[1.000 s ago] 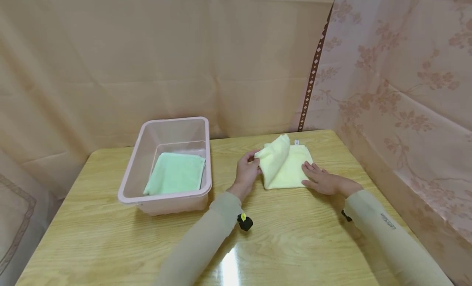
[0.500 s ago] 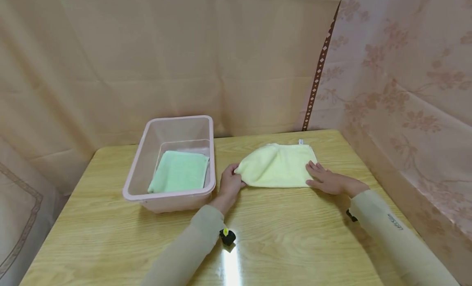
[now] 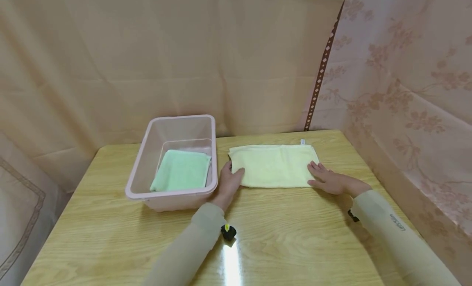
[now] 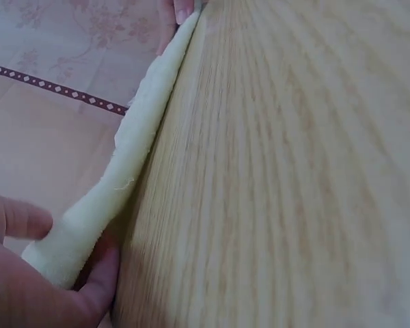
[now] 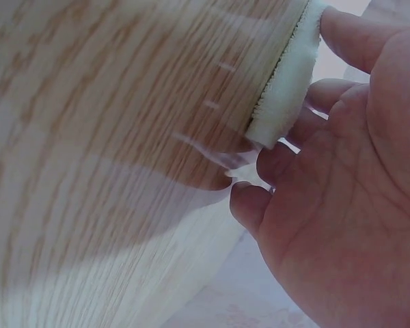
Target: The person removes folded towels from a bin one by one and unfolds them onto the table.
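A pale yellow towel (image 3: 273,165) lies as a long folded strip on the table, a small white tag at its far right corner. My left hand (image 3: 228,182) grips its left end. In the left wrist view the towel's thick edge (image 4: 133,154) runs between that hand's thumb and fingers (image 4: 99,277). At the opposite end my right hand (image 3: 330,181) rests its outstretched fingers on the towel's border. Seen from the right wrist, the palm (image 5: 348,178) faces the camera and the fingertips touch the towel's corner (image 5: 283,102).
Left of the towel stands a pink plastic basin (image 3: 171,194) holding a folded mint green towel (image 3: 182,169). Both are on a wood-grain table (image 3: 287,232). A beige curtain (image 3: 177,56) hangs behind, and a floral curtain (image 3: 416,93) borders the right side.
My left hand has drawn the towel's folded-over flap leftward and laid it down, so the towel is longer and flatter. My right hand has stayed on the right end.
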`<move>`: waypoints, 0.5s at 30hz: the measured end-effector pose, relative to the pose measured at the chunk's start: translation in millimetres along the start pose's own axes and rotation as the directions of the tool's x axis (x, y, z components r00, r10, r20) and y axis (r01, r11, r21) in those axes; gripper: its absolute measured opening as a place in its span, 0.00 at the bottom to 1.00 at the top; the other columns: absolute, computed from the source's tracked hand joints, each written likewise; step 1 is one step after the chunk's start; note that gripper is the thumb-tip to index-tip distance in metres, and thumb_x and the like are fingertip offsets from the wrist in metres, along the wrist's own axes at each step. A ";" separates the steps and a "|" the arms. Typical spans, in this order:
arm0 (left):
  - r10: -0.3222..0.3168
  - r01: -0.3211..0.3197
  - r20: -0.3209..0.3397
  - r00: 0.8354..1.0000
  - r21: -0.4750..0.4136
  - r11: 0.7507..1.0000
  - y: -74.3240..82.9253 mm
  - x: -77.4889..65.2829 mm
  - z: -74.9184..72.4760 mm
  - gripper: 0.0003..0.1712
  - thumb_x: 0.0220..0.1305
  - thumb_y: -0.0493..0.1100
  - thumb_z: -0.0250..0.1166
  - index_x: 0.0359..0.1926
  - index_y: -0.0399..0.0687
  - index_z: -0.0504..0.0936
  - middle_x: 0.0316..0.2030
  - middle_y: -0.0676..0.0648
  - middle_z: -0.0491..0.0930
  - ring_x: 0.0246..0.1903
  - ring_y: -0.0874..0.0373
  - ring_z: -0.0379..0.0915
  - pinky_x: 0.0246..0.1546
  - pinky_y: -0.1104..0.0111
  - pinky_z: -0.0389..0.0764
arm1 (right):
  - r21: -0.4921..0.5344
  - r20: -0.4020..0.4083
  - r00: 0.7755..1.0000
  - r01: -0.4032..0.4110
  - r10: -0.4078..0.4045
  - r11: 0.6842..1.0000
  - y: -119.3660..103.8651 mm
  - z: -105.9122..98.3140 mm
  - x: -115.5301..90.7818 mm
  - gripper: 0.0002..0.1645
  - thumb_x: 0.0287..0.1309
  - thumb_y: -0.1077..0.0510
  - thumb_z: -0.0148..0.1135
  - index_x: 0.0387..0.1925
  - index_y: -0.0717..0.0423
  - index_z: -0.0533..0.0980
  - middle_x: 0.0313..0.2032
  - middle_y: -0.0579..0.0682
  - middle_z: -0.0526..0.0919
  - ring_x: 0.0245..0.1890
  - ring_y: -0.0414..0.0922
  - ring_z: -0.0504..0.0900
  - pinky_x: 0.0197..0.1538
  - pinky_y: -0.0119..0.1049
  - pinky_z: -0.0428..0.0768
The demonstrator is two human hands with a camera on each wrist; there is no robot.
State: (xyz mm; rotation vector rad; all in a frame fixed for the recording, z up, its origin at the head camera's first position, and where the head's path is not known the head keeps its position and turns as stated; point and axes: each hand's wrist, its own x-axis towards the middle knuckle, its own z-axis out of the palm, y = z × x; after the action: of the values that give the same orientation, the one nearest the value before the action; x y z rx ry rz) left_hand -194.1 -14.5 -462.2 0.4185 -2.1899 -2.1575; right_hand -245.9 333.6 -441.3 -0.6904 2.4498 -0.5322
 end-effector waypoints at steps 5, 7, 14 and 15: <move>0.095 -0.087 -0.038 0.995 0.174 0.981 -4.3 5.7 -1.1 0.40 0.66 0.30 0.58 0.77 0.38 0.57 0.74 0.38 0.61 0.73 0.46 0.55 0.73 0.57 0.58 | -0.001 -0.008 1.000 0.006 -0.006 1.000 0.9 3.3 1.1 0.45 0.80 0.43 0.42 0.78 0.70 0.39 0.77 0.70 0.31 0.75 0.70 0.28 0.70 0.71 0.34; 0.140 -0.129 -0.022 0.990 0.279 0.952 -4.2 5.8 -1.6 0.42 0.64 0.28 0.59 0.78 0.39 0.56 0.75 0.37 0.59 0.74 0.45 0.53 0.74 0.57 0.55 | -0.009 -0.011 1.000 0.007 -0.008 1.000 0.8 3.4 0.7 0.45 0.80 0.44 0.42 0.77 0.71 0.39 0.77 0.71 0.31 0.75 0.70 0.28 0.70 0.71 0.34; 0.188 -0.188 0.044 0.981 0.437 0.880 -0.2 5.6 -1.3 0.40 0.63 0.31 0.63 0.76 0.38 0.62 0.75 0.34 0.57 0.74 0.41 0.52 0.73 0.55 0.55 | -0.019 -0.013 1.000 -0.010 0.009 1.000 -0.6 0.3 -1.2 0.45 0.80 0.43 0.42 0.77 0.71 0.40 0.77 0.71 0.32 0.75 0.69 0.29 0.70 0.71 0.35; 0.186 -0.192 0.057 0.981 0.445 0.875 -0.3 5.5 -1.3 0.40 0.64 0.33 0.64 0.76 0.38 0.62 0.75 0.34 0.55 0.75 0.40 0.50 0.74 0.54 0.54 | -0.018 -0.013 1.000 -0.011 0.011 1.000 -0.9 0.0 -1.5 0.45 0.80 0.43 0.42 0.77 0.71 0.40 0.77 0.71 0.32 0.75 0.69 0.29 0.70 0.71 0.35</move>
State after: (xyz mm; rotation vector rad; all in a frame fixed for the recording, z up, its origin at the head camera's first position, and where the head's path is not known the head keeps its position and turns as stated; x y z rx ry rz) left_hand -199.1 -17.0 -463.3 0.1878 -2.6065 -1.5508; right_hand -244.5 333.8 -440.3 -0.6826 2.4716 -0.5123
